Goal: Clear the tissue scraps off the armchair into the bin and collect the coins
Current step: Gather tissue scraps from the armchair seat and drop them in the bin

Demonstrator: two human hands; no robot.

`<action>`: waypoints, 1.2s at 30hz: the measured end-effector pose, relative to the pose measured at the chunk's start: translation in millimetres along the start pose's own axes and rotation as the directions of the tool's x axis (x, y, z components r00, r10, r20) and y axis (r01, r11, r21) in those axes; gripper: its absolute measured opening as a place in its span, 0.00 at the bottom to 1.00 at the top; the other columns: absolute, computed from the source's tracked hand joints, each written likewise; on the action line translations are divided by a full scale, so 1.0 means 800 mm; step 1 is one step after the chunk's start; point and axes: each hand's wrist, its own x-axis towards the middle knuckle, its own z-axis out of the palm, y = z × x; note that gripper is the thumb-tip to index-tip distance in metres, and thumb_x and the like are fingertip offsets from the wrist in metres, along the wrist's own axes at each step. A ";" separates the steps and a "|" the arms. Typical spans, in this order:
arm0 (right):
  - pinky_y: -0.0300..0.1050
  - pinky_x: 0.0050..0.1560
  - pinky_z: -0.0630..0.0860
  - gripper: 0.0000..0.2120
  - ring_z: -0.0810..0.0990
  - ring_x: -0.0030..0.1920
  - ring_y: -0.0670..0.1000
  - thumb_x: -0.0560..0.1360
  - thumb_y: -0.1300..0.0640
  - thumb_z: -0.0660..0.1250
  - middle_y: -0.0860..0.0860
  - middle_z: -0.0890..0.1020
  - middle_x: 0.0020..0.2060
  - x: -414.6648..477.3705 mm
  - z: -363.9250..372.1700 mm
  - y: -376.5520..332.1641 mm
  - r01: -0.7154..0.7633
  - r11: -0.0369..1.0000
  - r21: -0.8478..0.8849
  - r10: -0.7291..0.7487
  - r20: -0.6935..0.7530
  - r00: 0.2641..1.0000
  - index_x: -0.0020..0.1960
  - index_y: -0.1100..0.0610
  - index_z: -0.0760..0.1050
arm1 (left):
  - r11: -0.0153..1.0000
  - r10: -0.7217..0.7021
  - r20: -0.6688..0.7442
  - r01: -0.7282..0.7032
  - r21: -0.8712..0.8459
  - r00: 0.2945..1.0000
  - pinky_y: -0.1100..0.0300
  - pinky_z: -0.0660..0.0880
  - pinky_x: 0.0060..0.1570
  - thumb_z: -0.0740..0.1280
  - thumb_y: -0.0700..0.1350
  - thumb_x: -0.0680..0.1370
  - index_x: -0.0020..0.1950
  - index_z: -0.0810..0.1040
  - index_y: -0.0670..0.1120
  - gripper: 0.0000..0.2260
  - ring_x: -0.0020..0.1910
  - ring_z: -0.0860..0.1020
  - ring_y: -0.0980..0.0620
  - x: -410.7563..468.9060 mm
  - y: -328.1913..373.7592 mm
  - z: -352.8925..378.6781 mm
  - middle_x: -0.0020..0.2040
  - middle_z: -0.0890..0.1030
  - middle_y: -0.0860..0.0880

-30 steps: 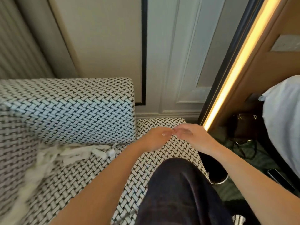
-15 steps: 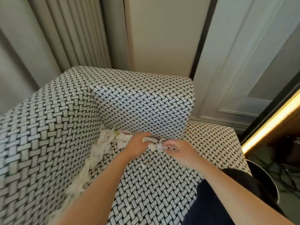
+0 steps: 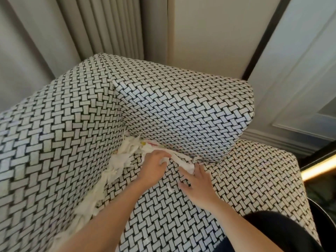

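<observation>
White tissue scraps (image 3: 125, 159) fill the crease where the seat of the black-and-white woven armchair (image 3: 181, 110) meets its back and left arm, and they trail down the left side (image 3: 87, 206). My left hand (image 3: 154, 166) grips a bunch of the scraps at the back crease. Beside it, my right hand (image 3: 198, 180) lies on the seat with fingers spread, its fingertips touching a tissue piece (image 3: 187, 165). A small white crumb (image 3: 170, 189) lies on the seat between my hands. No coins show.
The dark rim of a round container (image 3: 321, 215) shows at the right edge beside the chair. Behind the chair hang pleated curtains (image 3: 101, 30), with a panelled wall (image 3: 294, 73) to the right. A lit strip (image 3: 318, 168) glows low on the right.
The view swung left from the chair's right side to its back corner. Both hands moved from the seat's front right edge into the crease, and my left hand took hold of scraps.
</observation>
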 end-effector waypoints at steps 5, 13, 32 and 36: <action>0.54 0.73 0.40 0.27 0.42 0.76 0.53 0.81 0.46 0.53 0.52 0.48 0.77 0.000 -0.001 -0.002 0.038 0.982 0.182 -0.019 -0.105 0.994 0.77 0.49 0.50 | 0.999 0.012 -0.007 -0.013 -0.046 1.000 0.64 0.59 0.65 0.62 0.36 0.76 0.56 0.78 0.53 0.15 0.65 0.67 0.53 0.000 -0.001 0.004 0.63 0.74 0.50; 0.35 0.64 0.67 0.12 0.76 0.58 0.45 0.79 0.59 0.62 0.51 0.79 0.58 -0.008 -0.010 -0.007 0.136 0.824 0.550 0.099 -0.376 0.921 0.59 0.59 0.78 | 0.995 -0.023 -0.145 0.009 -0.098 0.989 0.66 0.59 0.63 0.62 0.33 0.76 0.53 0.80 0.49 0.14 0.65 0.66 0.53 0.001 0.005 0.006 0.61 0.73 0.49; 0.37 0.44 0.76 0.05 0.79 0.39 0.47 0.73 0.57 0.70 0.48 0.82 0.36 -0.045 -0.057 0.015 0.247 0.531 0.811 0.531 -0.545 0.649 0.39 0.55 0.77 | 0.878 -0.111 0.147 0.028 0.478 0.983 0.52 0.68 0.61 0.59 0.48 0.78 0.64 0.73 0.52 0.15 0.65 0.67 0.48 0.026 0.014 0.005 0.66 0.71 0.49; 0.44 0.51 0.77 0.03 0.81 0.45 0.46 0.72 0.58 0.71 0.46 0.82 0.40 -0.050 -0.060 0.017 0.258 0.454 0.853 0.573 -0.501 0.648 0.41 0.54 0.77 | 0.877 -0.053 0.094 0.002 0.480 0.994 0.53 0.74 0.54 0.60 0.43 0.78 0.61 0.78 0.49 0.14 0.55 0.75 0.49 0.009 0.020 0.002 0.58 0.78 0.49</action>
